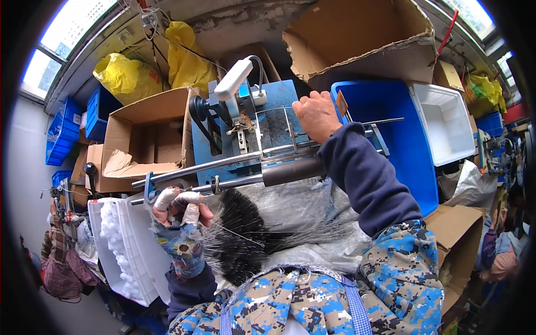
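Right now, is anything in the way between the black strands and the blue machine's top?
Yes. Metal rods and a dark tube cross the near side of the machine, between the strands and its blue top. Nothing visible stands between the left hand and the strands.

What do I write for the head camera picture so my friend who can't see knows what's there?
A person at a blue machine with metal rods has the right hand at its right edge and the left hand, partly wrapped in white, beside dark, thin strands. Cardboard boxes and plastic bins surround them.
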A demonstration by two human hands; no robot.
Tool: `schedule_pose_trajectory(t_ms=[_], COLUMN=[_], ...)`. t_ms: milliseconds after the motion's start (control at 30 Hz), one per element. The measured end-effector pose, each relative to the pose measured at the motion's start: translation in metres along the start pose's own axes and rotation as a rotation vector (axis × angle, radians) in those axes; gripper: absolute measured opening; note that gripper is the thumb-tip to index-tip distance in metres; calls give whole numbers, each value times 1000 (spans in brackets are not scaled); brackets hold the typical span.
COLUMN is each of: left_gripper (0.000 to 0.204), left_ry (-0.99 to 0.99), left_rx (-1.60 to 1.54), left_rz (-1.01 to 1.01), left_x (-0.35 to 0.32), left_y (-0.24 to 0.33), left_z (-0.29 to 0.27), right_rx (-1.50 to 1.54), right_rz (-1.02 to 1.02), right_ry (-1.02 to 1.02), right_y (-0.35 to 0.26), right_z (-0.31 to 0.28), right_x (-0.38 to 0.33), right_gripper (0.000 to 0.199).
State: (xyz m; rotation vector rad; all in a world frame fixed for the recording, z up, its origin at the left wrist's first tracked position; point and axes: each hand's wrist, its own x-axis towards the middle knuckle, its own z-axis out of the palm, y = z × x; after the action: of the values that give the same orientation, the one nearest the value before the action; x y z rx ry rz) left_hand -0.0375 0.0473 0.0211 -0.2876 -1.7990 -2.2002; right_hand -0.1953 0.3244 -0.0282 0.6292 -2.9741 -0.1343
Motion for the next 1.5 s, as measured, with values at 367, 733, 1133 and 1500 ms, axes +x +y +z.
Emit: schedule_pose_trajectory(t_ms=[367, 733, 1133, 1500], left_gripper=[17, 40, 48, 49], left_ry=[-162, -926, -907, -850], left_rx=[507, 1474, 1207, 1217], left_rz=[47, -34, -221, -180], left_x=[-14, -35, -29, -36], left_y=[-2, -48, -42, -49], left_z=[36, -37, -30, -35], right_rx=[1649, 336, 215, 459], right_rz=[-320, -46, 27, 23], right_ry=[-171, 222, 153, 198], right_y=[-115, -50, -51, -45], right_z=[-51, -7, 15, 35], right_x=[-95, 9, 23, 33], right_gripper=[24, 9, 11, 16])
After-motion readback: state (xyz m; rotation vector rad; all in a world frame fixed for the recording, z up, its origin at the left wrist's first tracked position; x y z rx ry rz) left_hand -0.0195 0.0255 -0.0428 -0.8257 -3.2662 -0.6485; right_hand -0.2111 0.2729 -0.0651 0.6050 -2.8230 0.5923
